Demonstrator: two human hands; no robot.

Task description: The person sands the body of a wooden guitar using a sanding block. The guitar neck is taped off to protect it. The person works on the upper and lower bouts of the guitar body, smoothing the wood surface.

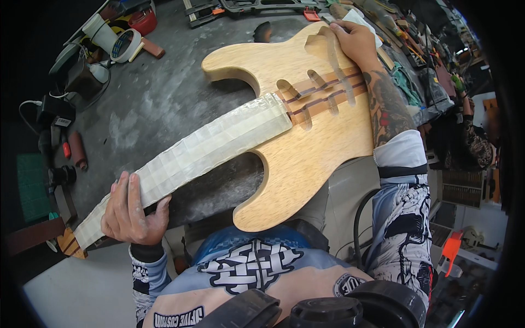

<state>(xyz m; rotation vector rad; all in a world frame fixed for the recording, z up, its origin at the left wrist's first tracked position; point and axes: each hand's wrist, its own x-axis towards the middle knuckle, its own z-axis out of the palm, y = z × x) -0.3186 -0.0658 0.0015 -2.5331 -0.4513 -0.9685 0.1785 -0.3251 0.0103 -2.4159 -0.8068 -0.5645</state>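
An unfinished pale wooden guitar point(298, 186) lies across the workbench, with cut cavities and two dark stripes through its middle. Its long neck point(202, 142) is covered in cream tape, and a striped wooden headstock point(71, 243) shows at the lower left. My left hand point(134, 213) is closed on the taped neck near the headstock, fingers over its top and thumb at the lower edge. My right hand point(350, 41) grips the far end of the body beside a large cavity, my tattooed forearm lying along the body's right side.
The dark bench point(158, 109) holds cups point(101, 33), sandpaper rolls point(76, 150), chargers point(54, 115) and a green mat point(33, 186) at left, with tools and a green cloth point(404, 82) at the back right. Another person point(465, 136) is at the far right.
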